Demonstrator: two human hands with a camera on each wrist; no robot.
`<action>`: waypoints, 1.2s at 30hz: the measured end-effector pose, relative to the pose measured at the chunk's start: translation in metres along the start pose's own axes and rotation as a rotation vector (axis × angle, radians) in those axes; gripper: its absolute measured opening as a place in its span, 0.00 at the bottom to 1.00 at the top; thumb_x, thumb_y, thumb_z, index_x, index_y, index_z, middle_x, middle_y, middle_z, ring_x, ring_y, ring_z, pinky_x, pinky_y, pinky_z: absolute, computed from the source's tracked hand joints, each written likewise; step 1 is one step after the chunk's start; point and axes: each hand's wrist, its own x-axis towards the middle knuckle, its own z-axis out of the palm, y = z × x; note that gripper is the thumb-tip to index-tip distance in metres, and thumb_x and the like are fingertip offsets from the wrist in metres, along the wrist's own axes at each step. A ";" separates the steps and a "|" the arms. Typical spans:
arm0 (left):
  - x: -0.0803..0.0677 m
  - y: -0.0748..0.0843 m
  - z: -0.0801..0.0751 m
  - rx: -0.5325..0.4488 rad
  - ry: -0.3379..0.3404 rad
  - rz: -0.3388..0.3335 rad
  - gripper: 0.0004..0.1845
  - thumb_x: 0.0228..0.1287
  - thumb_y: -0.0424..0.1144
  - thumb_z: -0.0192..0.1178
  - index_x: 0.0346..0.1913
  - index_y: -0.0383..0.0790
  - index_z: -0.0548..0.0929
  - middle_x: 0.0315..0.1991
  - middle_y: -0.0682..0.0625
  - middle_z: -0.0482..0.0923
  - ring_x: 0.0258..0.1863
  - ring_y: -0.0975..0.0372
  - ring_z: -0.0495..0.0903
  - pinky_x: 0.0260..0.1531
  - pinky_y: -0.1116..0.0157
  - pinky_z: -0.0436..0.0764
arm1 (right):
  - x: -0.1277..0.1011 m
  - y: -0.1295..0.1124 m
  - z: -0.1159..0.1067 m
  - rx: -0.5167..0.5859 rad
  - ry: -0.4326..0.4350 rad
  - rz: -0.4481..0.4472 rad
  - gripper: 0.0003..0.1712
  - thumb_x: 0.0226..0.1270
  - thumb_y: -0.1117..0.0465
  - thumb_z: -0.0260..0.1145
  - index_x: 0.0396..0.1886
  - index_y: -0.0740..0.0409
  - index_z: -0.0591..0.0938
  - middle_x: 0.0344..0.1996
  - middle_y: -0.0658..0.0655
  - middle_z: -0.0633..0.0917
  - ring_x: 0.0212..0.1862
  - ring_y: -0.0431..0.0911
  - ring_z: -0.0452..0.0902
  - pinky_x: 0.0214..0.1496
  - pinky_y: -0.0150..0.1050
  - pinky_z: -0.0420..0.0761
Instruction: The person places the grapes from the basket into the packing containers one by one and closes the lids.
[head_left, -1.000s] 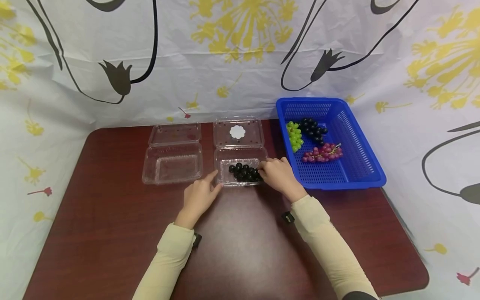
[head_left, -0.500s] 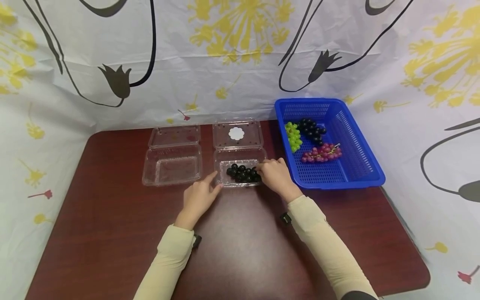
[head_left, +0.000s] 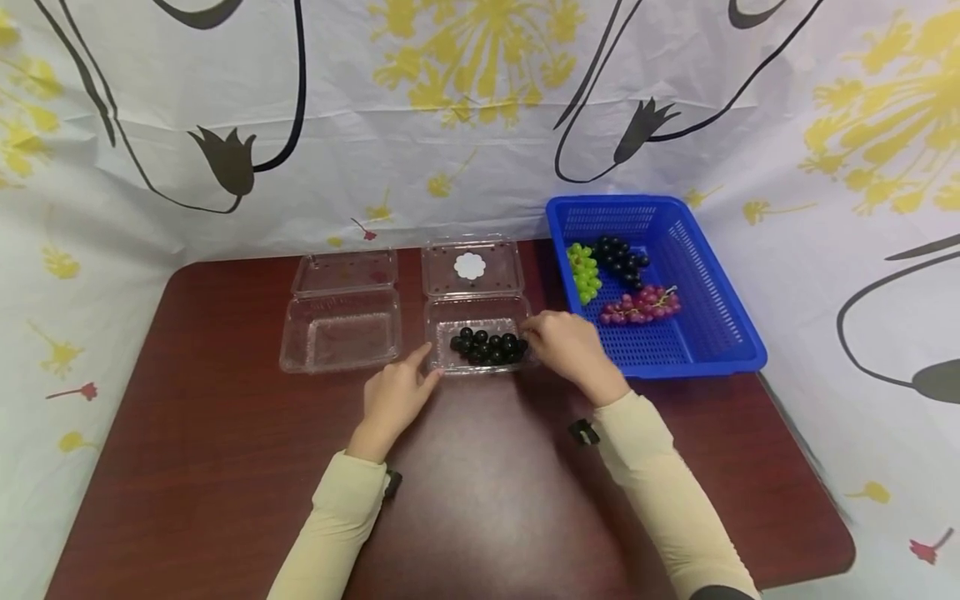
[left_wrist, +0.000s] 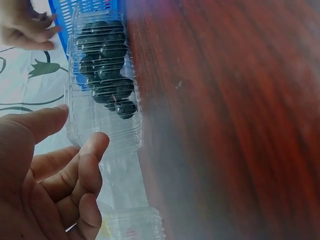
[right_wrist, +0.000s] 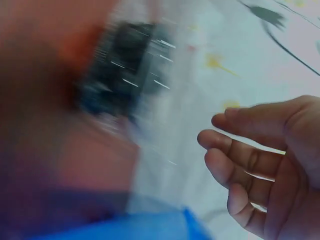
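Observation:
A bunch of black grapes [head_left: 487, 347] lies in the tray of a clear plastic clamshell box [head_left: 442, 310] whose lid is folded back. My left hand [head_left: 396, 398] is at the box's front left corner, thumb and fingers loosely spread around it; the left wrist view shows its fingertips [left_wrist: 95, 145] close to the clear wall. At the box's right side is my right hand [head_left: 572, 343], apart from the grapes. Nothing sits between its fingers [right_wrist: 220, 165] in the right wrist view, where the box is blurred.
A second open clamshell box [head_left: 341, 333] stands to the left. At the right, a blue plastic basket [head_left: 720, 333] holds green grapes [head_left: 585, 273], black grapes [head_left: 621, 260] and red grapes [head_left: 641, 306]. A patterned cloth [head_left: 337, 167] hangs behind the dark red table [head_left: 225, 467].
My right hand has let go of the black grapes and moved slightly to the right. The bunch has shifted a little leftward in the tray. My left hand has barely moved.

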 end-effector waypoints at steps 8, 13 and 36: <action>-0.001 0.001 -0.002 0.000 -0.012 -0.003 0.27 0.66 0.55 0.59 0.64 0.48 0.76 0.17 0.57 0.76 0.15 0.66 0.70 0.16 0.67 0.64 | -0.004 0.059 -0.062 0.205 0.099 0.259 0.16 0.71 0.52 0.60 0.49 0.54 0.85 0.42 0.61 0.87 0.30 0.55 0.81 0.28 0.50 0.73; -0.001 0.001 -0.002 -0.001 -0.013 -0.001 0.27 0.65 0.54 0.60 0.64 0.48 0.76 0.16 0.57 0.75 0.14 0.66 0.69 0.15 0.67 0.63 | -0.010 0.106 -0.077 0.349 0.138 0.406 0.22 0.73 0.49 0.56 0.52 0.61 0.82 0.43 0.67 0.85 0.24 0.41 0.73 0.29 0.39 0.70; 0.001 0.000 -0.002 -0.007 -0.027 -0.017 0.27 0.65 0.56 0.60 0.64 0.49 0.76 0.18 0.57 0.77 0.16 0.66 0.71 0.16 0.67 0.65 | 0.007 0.210 -0.053 0.677 -0.332 0.725 0.27 0.74 0.52 0.53 0.55 0.76 0.72 0.16 0.46 0.82 0.21 0.36 0.79 0.25 0.32 0.77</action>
